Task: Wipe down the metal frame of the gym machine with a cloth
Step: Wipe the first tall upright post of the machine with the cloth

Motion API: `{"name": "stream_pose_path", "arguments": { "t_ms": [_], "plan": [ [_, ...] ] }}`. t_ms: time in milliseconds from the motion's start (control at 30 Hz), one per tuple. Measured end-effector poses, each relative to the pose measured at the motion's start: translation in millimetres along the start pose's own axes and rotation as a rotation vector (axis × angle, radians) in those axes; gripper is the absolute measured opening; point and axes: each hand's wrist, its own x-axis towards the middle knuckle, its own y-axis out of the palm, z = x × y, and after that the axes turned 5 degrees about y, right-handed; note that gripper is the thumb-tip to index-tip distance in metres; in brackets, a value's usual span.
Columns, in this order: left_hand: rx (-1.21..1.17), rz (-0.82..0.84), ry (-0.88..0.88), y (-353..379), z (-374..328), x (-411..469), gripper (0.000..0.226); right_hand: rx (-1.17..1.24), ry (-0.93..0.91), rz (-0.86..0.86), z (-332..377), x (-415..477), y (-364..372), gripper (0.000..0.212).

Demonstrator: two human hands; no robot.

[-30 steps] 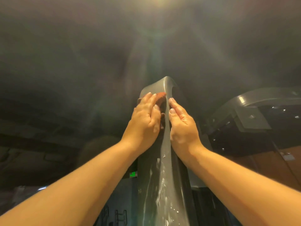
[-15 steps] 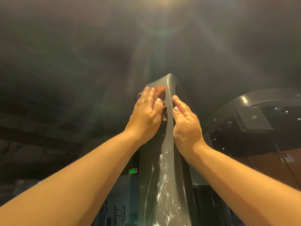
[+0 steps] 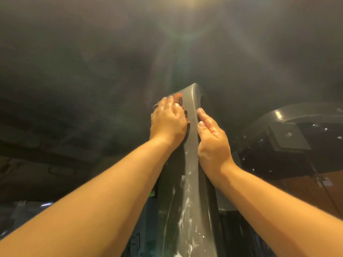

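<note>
The left hand (image 3: 168,123) curls its fingers over a reddish cloth (image 3: 179,98), pressing it against the grey metal frame (image 3: 192,145) near its curved top. The right hand (image 3: 213,143) lies flat, fingers straight, on the frame's right side. White smears (image 3: 185,206) streak the frame lower down.

Head camera, facing upward, near frame (image 3: 192,156)
</note>
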Motion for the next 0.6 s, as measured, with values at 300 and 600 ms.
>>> {"name": "stream_pose_path", "arguments": {
  "t_ms": [300,600],
  "plan": [
    [-0.075,0.092,0.291,-10,16,-32,0.053,-0.107,-0.048,-0.005,3,-5,-4,0.043],
    [0.069,-0.032,0.189,-6,-5,-77,0.04,-0.246,-0.038,-0.016,8,-26,-7,0.045]
  ]
}}
